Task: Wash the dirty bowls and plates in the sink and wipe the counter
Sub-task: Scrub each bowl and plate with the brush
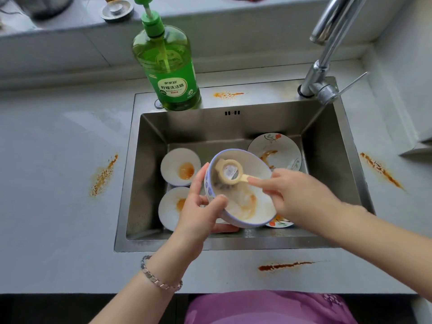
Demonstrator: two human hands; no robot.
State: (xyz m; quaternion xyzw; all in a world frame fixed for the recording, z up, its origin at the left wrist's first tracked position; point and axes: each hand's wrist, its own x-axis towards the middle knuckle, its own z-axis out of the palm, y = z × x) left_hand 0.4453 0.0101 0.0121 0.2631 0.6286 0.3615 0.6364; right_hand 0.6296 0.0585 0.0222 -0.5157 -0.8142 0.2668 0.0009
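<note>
The white ceramic bowl with a blue patterned rim (240, 190) is held tilted above the middle of the stainless steel sink (327, 160), its inside smeared with orange-brown sauce. The left hand (201, 206) is clamped on its left rim, thumb inside and fingers round the outside. The right hand (297, 195) pinches the handle of a beige round-headed dish brush (230, 171), whose head lies against the bowl's far inner wall.

On the sink floor to the left sit one small white bowl (180, 167) and, nearer, a second small white bowl (171, 206), each with an orange stain. A flower-painted white plate (275, 148) with a brown streak lies far right, and the edge of a second flowered plate (279, 222) shows under the held bowl. A green bottle of dish soap (168, 66) stands on the far ledge, and a chrome tap (327, 54) at far right shows no running water. Orange stains (104, 175) mark the grey desk (58, 218) around the sink.

The likely trouble is a slip. The bowl hangs from a one-sided grip, and hard scrubbing could twist it loose onto the crockery below and chip it. Brisk strokes might also flick sauce onto the desk.
</note>
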